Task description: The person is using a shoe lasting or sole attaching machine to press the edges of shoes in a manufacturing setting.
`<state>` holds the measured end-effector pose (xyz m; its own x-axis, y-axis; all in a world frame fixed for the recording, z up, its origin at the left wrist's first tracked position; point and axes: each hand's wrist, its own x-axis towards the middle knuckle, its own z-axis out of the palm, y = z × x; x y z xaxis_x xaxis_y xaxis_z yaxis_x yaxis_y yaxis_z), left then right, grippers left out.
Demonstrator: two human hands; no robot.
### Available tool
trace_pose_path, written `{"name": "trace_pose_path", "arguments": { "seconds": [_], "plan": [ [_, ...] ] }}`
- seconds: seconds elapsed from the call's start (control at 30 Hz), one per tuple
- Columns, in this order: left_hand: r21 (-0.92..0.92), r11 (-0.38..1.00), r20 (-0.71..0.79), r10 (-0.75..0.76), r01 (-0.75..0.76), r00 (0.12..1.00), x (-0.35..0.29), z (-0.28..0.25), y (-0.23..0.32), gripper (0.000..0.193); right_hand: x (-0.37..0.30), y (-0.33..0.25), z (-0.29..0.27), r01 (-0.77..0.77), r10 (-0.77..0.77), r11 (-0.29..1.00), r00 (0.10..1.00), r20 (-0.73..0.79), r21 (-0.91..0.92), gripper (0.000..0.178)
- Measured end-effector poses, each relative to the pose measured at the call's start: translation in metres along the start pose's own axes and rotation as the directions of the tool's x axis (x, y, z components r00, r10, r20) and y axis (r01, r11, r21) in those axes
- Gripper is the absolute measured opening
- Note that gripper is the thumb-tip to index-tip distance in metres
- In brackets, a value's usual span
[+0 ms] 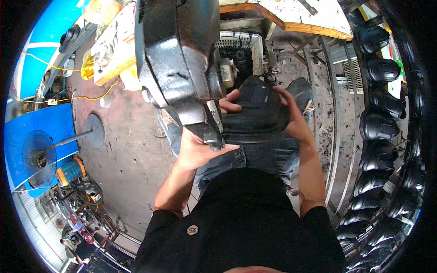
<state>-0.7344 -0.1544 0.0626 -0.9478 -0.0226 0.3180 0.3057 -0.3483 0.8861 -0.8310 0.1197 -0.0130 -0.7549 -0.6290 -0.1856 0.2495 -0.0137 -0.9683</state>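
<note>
Between my two hands is a black shoe point(259, 107), held over my lap against the lower end of a dark metal machine head point(182, 68). My left hand point(200, 150) grips the shoe's left side, with fingers on top and thumb along the near edge. Part of that hand is hidden behind the machine's narrow tip point(211, 134). My right hand point(293, 118) is wrapped round the right side, its fingertips curled over the upper edge. The shoe's underside cannot be seen.
Beyond the shoe stands a pale plastic crate point(257, 48) with black scraps in it. A wood-edged table point(314, 22) is at the far right. Several black shoes point(380, 125) line a rack on the right. A standing fan point(41, 159) and a yellow cable point(91, 98) are on the left.
</note>
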Motion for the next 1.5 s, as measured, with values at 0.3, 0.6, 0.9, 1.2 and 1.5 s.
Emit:
{"name": "trace_pose_path", "arguments": {
  "seconds": [0.3, 0.6, 0.9, 1.2, 1.5],
  "plan": [
    [-0.219, 0.96, -0.228, -0.226, 0.177, 0.947, -0.015, 0.019, 0.003, 0.073, -0.024, -0.104, -0.054, 0.143, -0.245, 0.76, 0.967, -0.075, -0.634, 0.115],
    [-0.557, 0.829, -0.37, -0.314, 0.062, 0.874, -0.028, 0.014, 0.001, 0.081, -0.024, -0.179, -0.017, 0.286, -0.391, 0.77, 0.918, -0.067, -0.569, 0.119],
    [-0.643, 0.757, -0.384, -0.452, 0.118, 0.805, -0.058, -0.011, 0.002, 0.087, -0.027, -0.171, 0.01, 0.364, -0.45, 0.723, 0.893, 0.0, -0.587, 0.116],
    [-0.399, 0.916, -0.57, -0.288, 0.046, 0.769, -0.104, -0.069, 0.034, 0.088, -0.018, -0.125, 0.087, 0.334, -0.421, 0.824, 0.902, -0.1, -0.457, 0.099],
    [0.981, 0.194, 0.004, 0.089, -0.022, 0.996, -0.025, -0.014, 0.117, 0.102, 0.003, -0.139, 0.113, 0.39, -0.413, 0.723, 0.906, 0.096, -0.57, 0.089]
  ]
}}
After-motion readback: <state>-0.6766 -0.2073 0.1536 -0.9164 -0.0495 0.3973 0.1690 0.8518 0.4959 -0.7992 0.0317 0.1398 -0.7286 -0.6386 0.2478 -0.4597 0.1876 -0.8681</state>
